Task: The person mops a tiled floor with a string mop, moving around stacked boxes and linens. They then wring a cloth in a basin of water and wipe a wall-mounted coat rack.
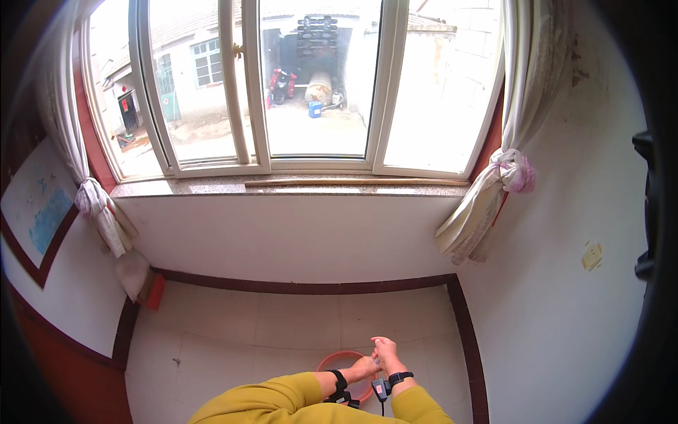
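Observation:
My left hand and my right hand are close together over the right side of a pinkish-red basin on the tiled floor. The fingers of my left hand reach the heel of my right hand. A small pale patch shows between them; whether it is a held thing cannot be made out. My right hand points away from me, its fingers partly curled. Forearms and the left sleeve hide much of the basin, so its contents are unclear. Black straps with small devices circle both wrists.
A dark red skirting edges the pale floor tiles. A red box stands in the left corner. A long wooden stick lies on the granite windowsill. Knotted curtains hang beside the window.

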